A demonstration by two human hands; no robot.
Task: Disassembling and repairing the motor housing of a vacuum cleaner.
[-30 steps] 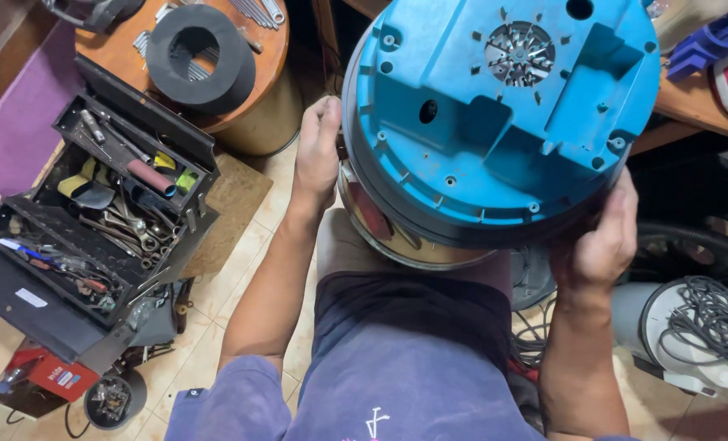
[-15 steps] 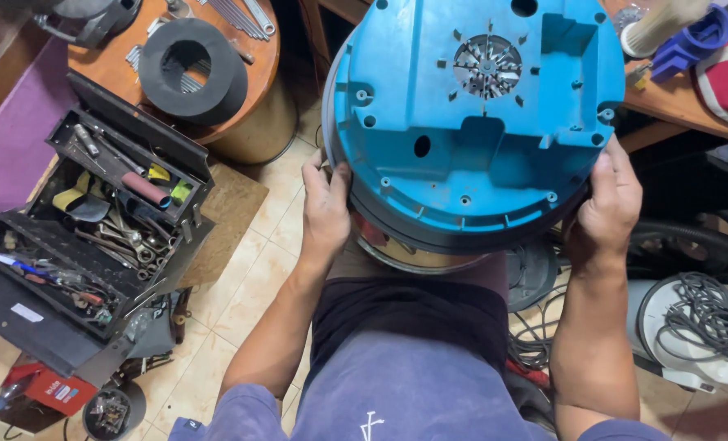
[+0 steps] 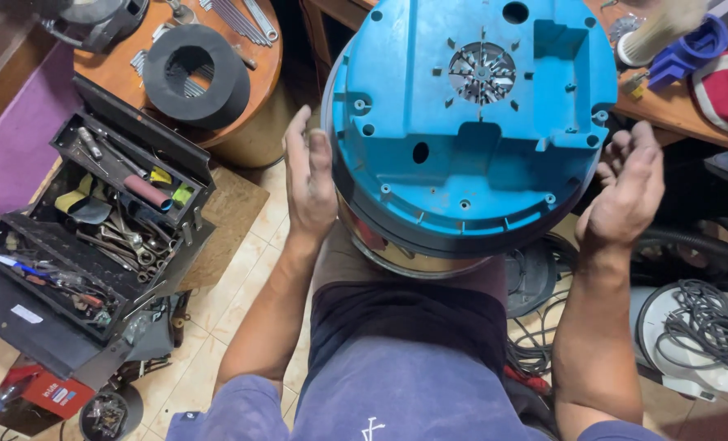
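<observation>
So the big round blue housing (image 3: 470, 122) is sitting upside-down on the person's lap, with a small metal fan (image 3: 482, 72) showing through a slotted hole near the top and a shiny metal drum (image 3: 397, 255) poking out underneath. Both hands are off it right now. The left hand (image 3: 308, 175) is open with fingers together, just beside the left rim, and the right hand (image 3: 625, 192) is open and loosely cupped, just off the right edge.

On the floor to the left there's a black fold-out toolbox (image 3: 94, 237) full of wrenches, with a white rectangular label (image 3: 26, 314) on its lowest tray. Below that sits a red box (image 3: 53, 394) with a pale label. A black foam ring (image 3: 196, 73) lies on the round wooden table (image 3: 262, 61).
</observation>
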